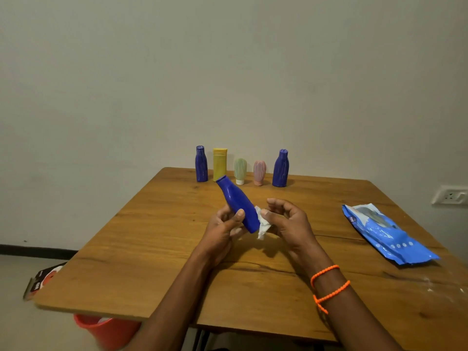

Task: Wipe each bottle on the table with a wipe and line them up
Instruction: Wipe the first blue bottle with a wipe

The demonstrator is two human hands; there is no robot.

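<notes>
My left hand [222,228] grips a blue bottle [236,201] by its lower body, tilted with the cap pointing up and away to the left, above the wooden table [157,249]. My right hand [286,221] pinches a crumpled white wipe [262,225] against the bottle's base. Along the far edge stands a row of upright bottles: a blue one [201,163], a yellow one [219,163], a small pale green one [240,171], a small pink one [259,172] and another blue one [280,168].
A blue pack of wipes [387,234] lies on the right side of the table. An orange bucket [109,330] sits on the floor under the near left edge, with a dark packet [41,281] beside it. A wall socket [449,195] is at far right.
</notes>
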